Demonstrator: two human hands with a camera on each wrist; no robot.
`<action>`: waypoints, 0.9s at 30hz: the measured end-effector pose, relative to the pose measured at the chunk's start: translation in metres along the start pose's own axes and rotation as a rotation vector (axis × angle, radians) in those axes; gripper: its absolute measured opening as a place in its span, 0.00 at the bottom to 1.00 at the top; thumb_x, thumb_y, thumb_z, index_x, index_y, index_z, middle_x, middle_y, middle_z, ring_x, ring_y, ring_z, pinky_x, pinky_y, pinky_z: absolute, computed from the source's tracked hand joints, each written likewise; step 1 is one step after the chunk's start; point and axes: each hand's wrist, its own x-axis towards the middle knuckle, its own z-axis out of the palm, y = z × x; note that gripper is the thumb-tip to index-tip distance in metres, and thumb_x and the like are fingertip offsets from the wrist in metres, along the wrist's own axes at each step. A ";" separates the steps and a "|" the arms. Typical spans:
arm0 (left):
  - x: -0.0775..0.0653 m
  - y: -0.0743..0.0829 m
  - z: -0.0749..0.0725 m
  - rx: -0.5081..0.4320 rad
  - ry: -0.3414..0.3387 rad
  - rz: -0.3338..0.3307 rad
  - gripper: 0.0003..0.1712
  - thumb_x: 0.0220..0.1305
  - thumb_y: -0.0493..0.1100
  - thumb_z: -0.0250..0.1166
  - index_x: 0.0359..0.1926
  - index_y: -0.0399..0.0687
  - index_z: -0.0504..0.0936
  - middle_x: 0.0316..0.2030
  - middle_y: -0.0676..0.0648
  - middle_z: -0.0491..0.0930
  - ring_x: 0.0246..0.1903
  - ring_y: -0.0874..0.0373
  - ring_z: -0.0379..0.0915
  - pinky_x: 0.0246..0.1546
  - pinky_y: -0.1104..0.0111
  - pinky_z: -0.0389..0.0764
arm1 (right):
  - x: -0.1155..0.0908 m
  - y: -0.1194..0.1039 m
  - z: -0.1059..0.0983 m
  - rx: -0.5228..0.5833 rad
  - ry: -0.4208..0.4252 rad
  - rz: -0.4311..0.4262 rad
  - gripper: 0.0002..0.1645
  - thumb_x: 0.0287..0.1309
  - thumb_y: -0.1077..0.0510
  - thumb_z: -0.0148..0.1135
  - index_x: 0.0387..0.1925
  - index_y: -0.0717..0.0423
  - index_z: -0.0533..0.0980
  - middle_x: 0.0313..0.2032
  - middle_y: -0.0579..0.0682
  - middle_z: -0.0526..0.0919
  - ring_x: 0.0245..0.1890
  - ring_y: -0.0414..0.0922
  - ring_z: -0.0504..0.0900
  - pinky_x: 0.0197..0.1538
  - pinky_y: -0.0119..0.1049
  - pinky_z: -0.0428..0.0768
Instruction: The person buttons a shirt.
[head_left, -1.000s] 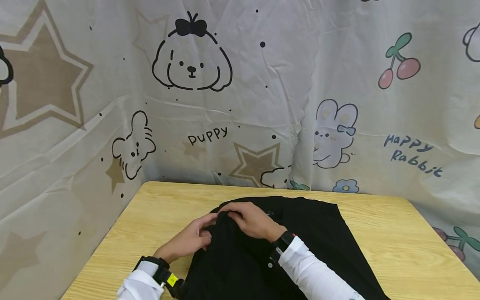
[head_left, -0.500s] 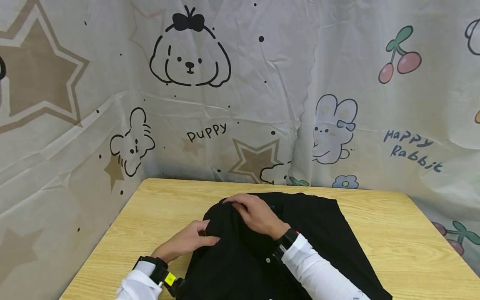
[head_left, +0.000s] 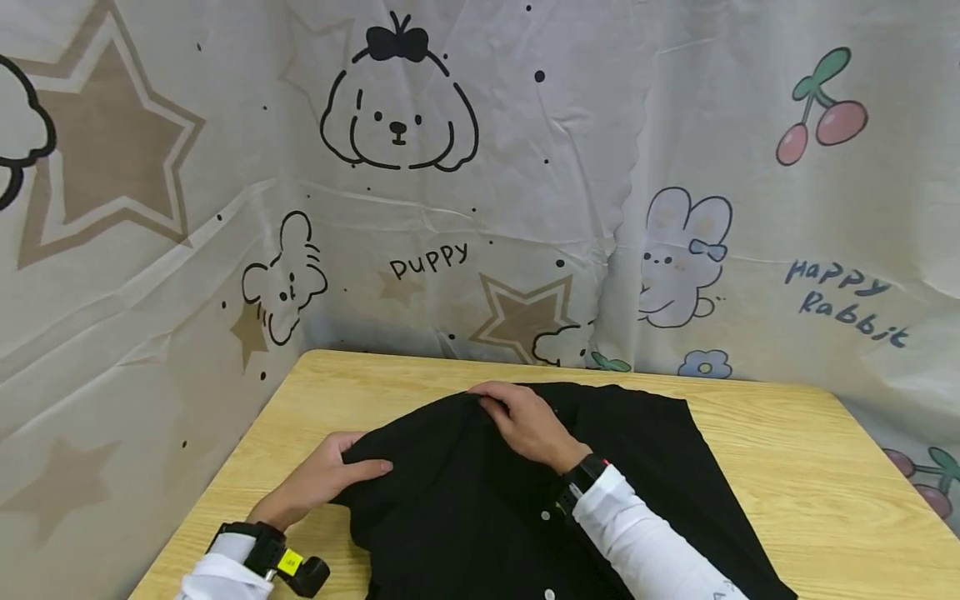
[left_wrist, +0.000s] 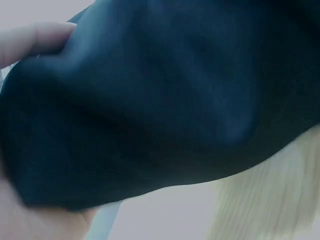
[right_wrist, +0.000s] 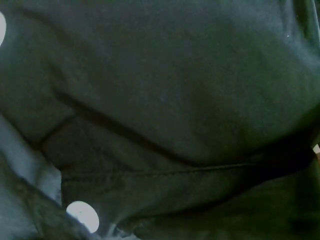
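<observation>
A black shirt (head_left: 450, 492) with white buttons lies across the table, its left part pulled out to the side. My left hand (head_left: 318, 482) grips that outer edge, thumb on top and the other fingers behind the cloth. In the left wrist view the dark fabric (left_wrist: 150, 110) hangs between a finger (left_wrist: 35, 42) and the palm. At the shirt's far edge, near the top of the button line, my right hand (head_left: 534, 427) pinches the cloth. Folded fabric (right_wrist: 165, 85) and a white button (right_wrist: 83, 216) fill the right wrist view, where the right fingers are hidden.
The wooden table (head_left: 817, 483) shows bare wood on both sides of the shirt. Behind it and to the left hangs a printed curtain (head_left: 480, 192) with cartoon animals. Straps with small devices sit on both wrists, the left device (head_left: 303, 573) hanging near the table.
My left hand has moved left and toward me, drawing the shirt's left part outward and flattening its bunched fold. The right hand keeps its pinch at the far edge, shifting slightly right.
</observation>
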 end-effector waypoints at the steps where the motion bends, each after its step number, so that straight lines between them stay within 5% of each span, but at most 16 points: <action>1: -0.003 0.000 -0.004 0.017 0.013 -0.013 0.19 0.66 0.43 0.62 0.52 0.34 0.77 0.45 0.41 0.80 0.43 0.50 0.78 0.45 0.62 0.77 | 0.000 0.001 0.001 -0.002 -0.008 0.004 0.15 0.69 0.61 0.52 0.53 0.49 0.78 0.50 0.43 0.80 0.51 0.39 0.77 0.54 0.39 0.73; 8: -0.024 0.003 -0.027 0.183 0.141 -0.104 0.23 0.61 0.49 0.66 0.52 0.39 0.75 0.48 0.44 0.77 0.58 0.41 0.63 0.55 0.49 0.66 | 0.007 0.003 0.011 -0.006 -0.038 0.024 0.14 0.69 0.59 0.53 0.53 0.49 0.78 0.50 0.42 0.80 0.51 0.38 0.77 0.55 0.38 0.72; 14: -0.035 -0.001 -0.038 0.120 0.245 -0.146 0.24 0.59 0.46 0.69 0.48 0.40 0.69 0.35 0.41 0.78 0.39 0.44 0.74 0.42 0.59 0.74 | 0.012 0.003 0.021 -0.017 -0.026 0.034 0.12 0.68 0.59 0.55 0.49 0.49 0.79 0.47 0.42 0.82 0.49 0.38 0.78 0.54 0.37 0.73; 18: -0.037 -0.010 -0.044 0.100 0.324 -0.155 0.31 0.56 0.46 0.71 0.56 0.42 0.68 0.50 0.39 0.75 0.47 0.40 0.73 0.44 0.57 0.75 | 0.015 0.007 0.029 -0.026 -0.035 0.056 0.12 0.68 0.58 0.55 0.49 0.48 0.80 0.47 0.42 0.82 0.49 0.38 0.78 0.53 0.37 0.73; 21: -0.037 -0.017 -0.046 0.186 0.394 -0.136 0.35 0.55 0.47 0.72 0.60 0.45 0.68 0.60 0.39 0.65 0.57 0.39 0.62 0.49 0.50 0.69 | 0.017 0.009 0.034 -0.051 -0.053 0.070 0.12 0.68 0.56 0.54 0.49 0.48 0.80 0.47 0.42 0.82 0.49 0.39 0.78 0.54 0.38 0.73; 27: -0.038 -0.028 -0.048 0.322 0.500 -0.092 0.35 0.55 0.41 0.72 0.62 0.43 0.67 0.60 0.37 0.65 0.53 0.42 0.67 0.51 0.48 0.70 | 0.021 0.011 0.042 -0.081 -0.079 0.070 0.11 0.68 0.56 0.55 0.48 0.49 0.79 0.47 0.43 0.82 0.49 0.41 0.78 0.54 0.40 0.73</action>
